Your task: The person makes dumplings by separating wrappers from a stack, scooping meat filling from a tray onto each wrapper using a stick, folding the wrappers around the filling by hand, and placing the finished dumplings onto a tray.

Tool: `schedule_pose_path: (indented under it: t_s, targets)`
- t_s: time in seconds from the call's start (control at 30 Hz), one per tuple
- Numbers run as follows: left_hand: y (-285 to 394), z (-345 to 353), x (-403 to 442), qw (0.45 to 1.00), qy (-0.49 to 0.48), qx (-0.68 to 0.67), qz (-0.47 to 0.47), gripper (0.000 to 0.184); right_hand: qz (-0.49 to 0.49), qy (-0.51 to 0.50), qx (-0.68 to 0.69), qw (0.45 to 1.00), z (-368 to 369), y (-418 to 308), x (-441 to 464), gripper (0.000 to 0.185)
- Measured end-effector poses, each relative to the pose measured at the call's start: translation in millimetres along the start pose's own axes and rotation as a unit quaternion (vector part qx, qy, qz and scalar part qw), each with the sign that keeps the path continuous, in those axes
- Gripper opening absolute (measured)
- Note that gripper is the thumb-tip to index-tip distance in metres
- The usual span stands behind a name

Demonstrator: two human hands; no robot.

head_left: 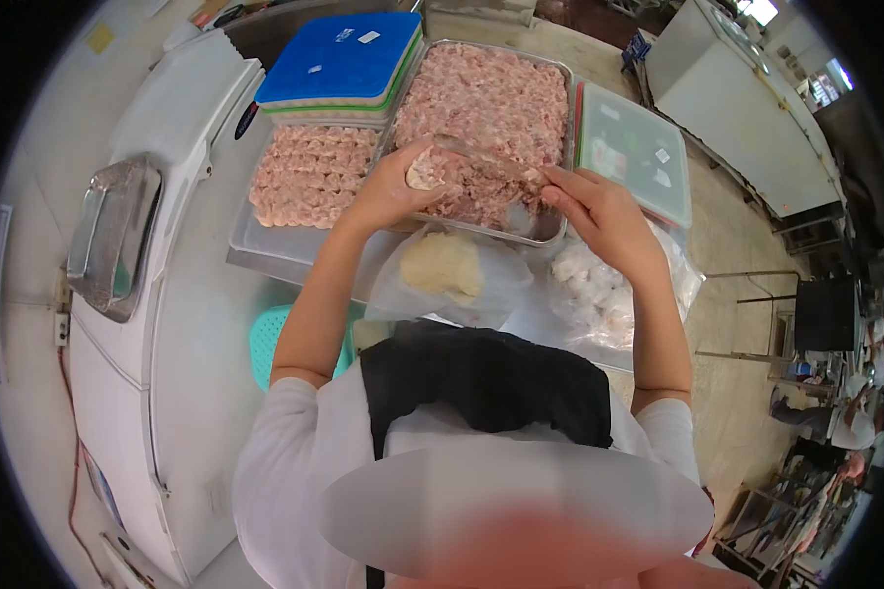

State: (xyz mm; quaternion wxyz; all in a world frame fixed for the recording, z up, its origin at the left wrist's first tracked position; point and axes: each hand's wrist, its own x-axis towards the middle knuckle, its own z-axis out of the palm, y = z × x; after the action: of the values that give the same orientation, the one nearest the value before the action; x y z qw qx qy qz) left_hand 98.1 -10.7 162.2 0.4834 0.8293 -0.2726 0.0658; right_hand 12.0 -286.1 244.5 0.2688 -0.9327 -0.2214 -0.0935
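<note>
Dumpling sits within left hand's curled fingers; right hand's fingers pinch spatula; light, even pressing seems advisable.

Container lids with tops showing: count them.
2: the blue lid left of the meat tray and the translucent lid right of it. Others may be hidden underneath.

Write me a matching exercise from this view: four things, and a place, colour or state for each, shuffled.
Things:
1. Loose minced meat
2. Small meat pieces
3. Lid on the stacked boxes
4. Left hand

Places, colours, states:
a. blue
b. cupping a small pale item
c. spread in a metal tray
d. set close together in rows

Right pairs: 1-c, 2-d, 3-a, 4-b.
</note>
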Motion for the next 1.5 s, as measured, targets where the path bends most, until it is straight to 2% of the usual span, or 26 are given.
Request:
schedule_pose_path:
  t_s: [0.07,0.1,0.2,0.3,0.4,0.5,0.6,0.7,0.73,0.8,0.9,1.0,1.03,1.1,1.2,1.3,1.5]
  targets:
    - [1,-15,3,0.998,-0.033,-0.047,0.015,0.040,-0.029,0.022,0.020,0.999,26,-8,5,0.029]
    - [0,-21,3,0.996,-0.049,-0.071,0.021,0.042,0.052,-0.067,-0.019,0.996,36,-19,11,0.031]
    - [-25,-37,0,0.999,-0.015,-0.019,-0.034,0.033,0.030,-0.031,0.066,0.997,67,-17,20,0.033]
    - [-32,-81,-4,0.994,-0.064,-0.092,-0.015,0.035,0.104,0.006,0.138,0.985,81,-19,22,0.033]
    - [-45,-134,-23,0.987,-0.029,0.019,-0.156,0.038,0.166,0.046,0.184,0.968,101,-5,7,0.033]
    - [-115,-177,-56,0.970,0.034,0.107,-0.213,0.046,0.258,0.064,0.242,0.933,116,11,-13,0.034]
    - [-186,-209,-101,0.965,0.117,0.173,-0.159,0.045,0.346,0.085,0.303,0.884,118,1,-24,0.034]
    - [-221,-233,-132,0.944,0.137,-0.050,-0.297,0.047,0.381,0.111,0.350,0.849,126,-8,-28,0.032]
    - [-210,-237,-133,0.922,0.143,-0.168,-0.320,0.048,0.384,0.110,0.351,0.847,129,-12,-26,0.033]
    - [-189,-241,-132,0.837,0.148,-0.396,-0.349,0.051,0.391,0.111,0.351,0.844,136,-17,-22,0.033]
    - [-201,-246,-137,0.854,0.147,-0.374,-0.331,0.051,0.387,0.107,0.360,0.842,147,-20,-13,0.033]
    - [-213,-241,-143,0.934,0.146,-0.073,-0.317,0.050,0.375,0.103,0.361,0.848,154,-23,-3,0.033]
    - [-207,-237,-142,0.937,0.129,0.040,-0.321,0.051,0.376,0.101,0.358,0.849,155,-25,0,0.033]
    - [-197,-227,-137,0.908,0.090,0.263,-0.314,0.054,0.378,0.098,0.353,0.850,156,-27,4,0.033]
    - [-222,-213,-145,0.907,0.128,0.376,-0.138,0.058,0.375,0.094,0.353,0.852,157,-30,6,0.033]
    - [-237,-205,-139,0.888,0.078,0.431,-0.138,0.057,0.374,0.096,0.359,0.850,157,-34,6,0.033]
    - [-245,-192,-134,0.907,0.051,0.370,-0.195,0.059,0.371,0.101,0.357,0.851,156,-31,-5,0.033]
